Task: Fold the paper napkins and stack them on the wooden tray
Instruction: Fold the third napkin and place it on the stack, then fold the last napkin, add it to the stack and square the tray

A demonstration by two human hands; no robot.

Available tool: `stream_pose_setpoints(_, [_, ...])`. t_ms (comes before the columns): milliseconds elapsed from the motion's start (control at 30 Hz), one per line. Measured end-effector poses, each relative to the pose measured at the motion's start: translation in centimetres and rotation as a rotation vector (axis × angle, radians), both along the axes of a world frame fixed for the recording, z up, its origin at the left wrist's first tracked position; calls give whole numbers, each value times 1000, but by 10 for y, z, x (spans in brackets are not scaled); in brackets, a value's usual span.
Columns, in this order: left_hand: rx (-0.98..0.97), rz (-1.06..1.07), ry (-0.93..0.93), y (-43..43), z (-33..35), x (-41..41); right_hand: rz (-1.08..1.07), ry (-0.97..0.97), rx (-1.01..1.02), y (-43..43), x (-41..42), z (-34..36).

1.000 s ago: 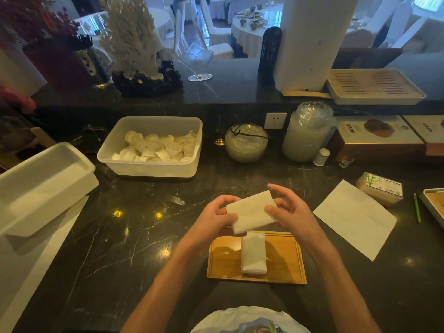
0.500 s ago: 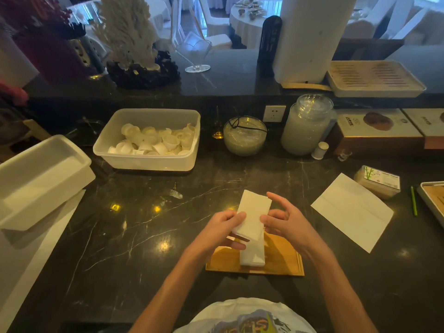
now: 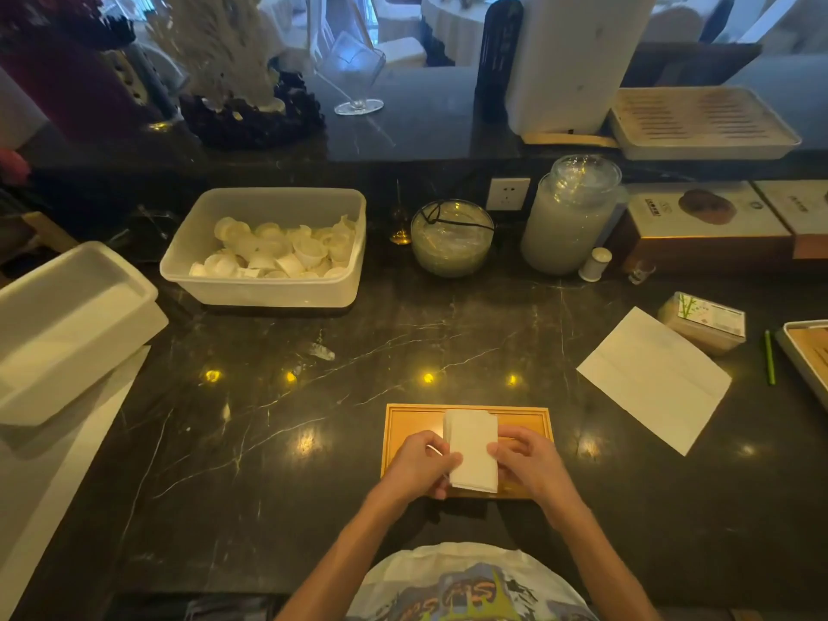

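A small wooden tray (image 3: 405, 423) lies on the dark marble counter in front of me. A folded white napkin (image 3: 474, 450) rests lengthwise on top of another folded napkin in the tray's middle. My left hand (image 3: 423, 463) pinches the top napkin's left edge and my right hand (image 3: 526, 459) holds its right edge. A flat, unfolded napkin (image 3: 654, 378) lies on the counter to the right.
A plastic tub of small white cups (image 3: 269, 248) stands at the back left, a glass bowl (image 3: 452, 237) and a lidded jar (image 3: 573, 212) behind the tray. A napkin packet (image 3: 703, 322) and a green pencil (image 3: 769, 358) lie at right; a white lid (image 3: 67, 324) at left.
Both hands have brought the folded napkin down from mid-air, turned it lengthwise and set it on the napkin lying in the tray.
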State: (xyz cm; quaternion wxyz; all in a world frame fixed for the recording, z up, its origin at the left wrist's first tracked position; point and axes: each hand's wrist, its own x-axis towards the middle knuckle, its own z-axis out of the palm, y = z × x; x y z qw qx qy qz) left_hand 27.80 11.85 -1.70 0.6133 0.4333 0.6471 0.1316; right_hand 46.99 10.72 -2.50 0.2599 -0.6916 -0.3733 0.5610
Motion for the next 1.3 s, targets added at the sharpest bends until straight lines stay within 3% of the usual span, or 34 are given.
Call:
stream_pose_setpoints(433, [124, 6, 299, -1, -19, 8, -32, -124, 69, -4, -17, -14])
stream_pose_setpoints(633, [245, -114, 17, -16, -22, 22, 72, 133, -78, -13, -28, -9])
stream_pose_setpoints(1100, [119, -56, -76, -15, -23, 32, 50, 192, -118, -11, -31, -12])
stream_pose_setpoints(1200, [216, 19, 71, -16, -24, 33, 18, 220, -131, -9, -24, -13])
stream_pose_setpoints(1300, [420, 121, 275, 4, -13, 36, -69, 92, -28, 2, 1, -10])
